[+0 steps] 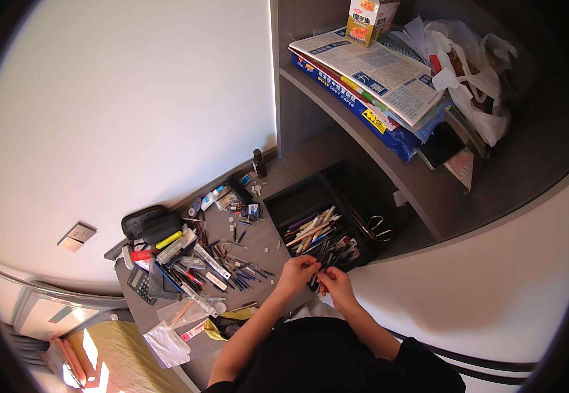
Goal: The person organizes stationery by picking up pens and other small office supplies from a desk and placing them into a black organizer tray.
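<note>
My left hand [299,273] and my right hand [335,286] are close together at the near edge of a black compartment box [301,198]. Both are closed in a pinch, fingertips almost meeting. A small dark, thin thing seems to be between them, too small to name. Just beyond my hands, pens and pencils [314,230] lie heaped in one compartment of the box. Several small dark packets and sticks [342,251] lie beside them. Scissors with gold-coloured handles [381,230] rest at the box's right side.
Left on the desk are many loose pens and refills [238,274], a black pencil case [153,223], a calculator [140,285] and a yellow pouch [216,327]. A shelf [363,141] with newspapers [369,65], a carton [365,23] and plastic bags [474,78] overhangs the right side.
</note>
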Tool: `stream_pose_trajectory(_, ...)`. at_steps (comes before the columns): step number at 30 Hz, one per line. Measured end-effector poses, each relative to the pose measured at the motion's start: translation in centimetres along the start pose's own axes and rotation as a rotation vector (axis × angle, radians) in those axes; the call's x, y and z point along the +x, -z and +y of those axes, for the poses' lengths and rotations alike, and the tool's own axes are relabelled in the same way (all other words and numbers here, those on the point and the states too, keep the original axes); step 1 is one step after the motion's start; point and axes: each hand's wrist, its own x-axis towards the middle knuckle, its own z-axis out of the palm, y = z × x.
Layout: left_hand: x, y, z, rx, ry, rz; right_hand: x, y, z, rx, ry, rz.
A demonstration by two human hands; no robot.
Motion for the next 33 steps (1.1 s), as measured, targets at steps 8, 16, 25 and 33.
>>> stream_pose_trajectory(8,2.2,-2.7,-1.5,0.37,-0.161,0.028,1.6,4.8,-1.1,0.006,0.068,0.109)
stream_pose_trajectory(16,-1.9,0.3,0.9,0.275,-0.176,0.078,2.1,4.8,-1.5,-0.032,0.082,0.18)
stream_pose_trajectory(25,-13.4,11.0,-8.7,0.39,0.124,0.531,2.4,3.1,-1.4,-0.244,0.173,0.119)
stream_pose_trajectory(33,-16.7,13.5,-10.2,0.863,0.074,0.49,3.0,-8.0,0.8,-0.779,0.454,-0.563)
